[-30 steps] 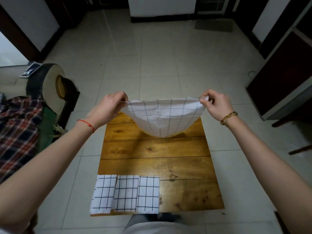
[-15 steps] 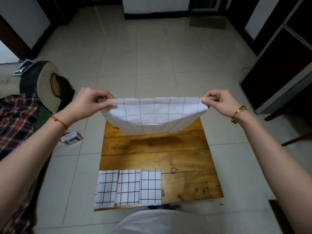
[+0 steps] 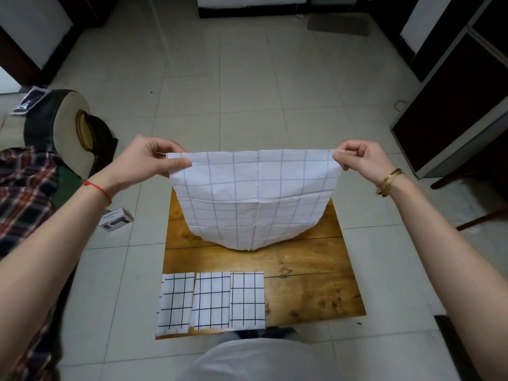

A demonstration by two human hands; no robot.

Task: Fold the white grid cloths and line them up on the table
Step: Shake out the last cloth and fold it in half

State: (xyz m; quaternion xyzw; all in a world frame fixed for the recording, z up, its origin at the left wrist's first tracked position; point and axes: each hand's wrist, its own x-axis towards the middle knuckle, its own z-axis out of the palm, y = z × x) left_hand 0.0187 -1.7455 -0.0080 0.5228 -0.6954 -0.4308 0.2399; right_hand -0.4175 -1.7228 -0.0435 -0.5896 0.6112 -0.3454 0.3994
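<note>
Left hand [image 3: 143, 160] and right hand [image 3: 360, 158] are each pinching a top corner of the white grid-lined cloth [image 3: 254, 199], hanging over the square wooden table [image 3: 310, 284], with 3 folded grid cloths [image 3: 211, 301] lying along its near-left edge.

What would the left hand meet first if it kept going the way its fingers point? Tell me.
The left hand points right, along the top edge of the held cloth it pinches. Going on, it would most likely slide along that edge toward the right hand; nothing else appears in that line, though depth is unclear.
</note>
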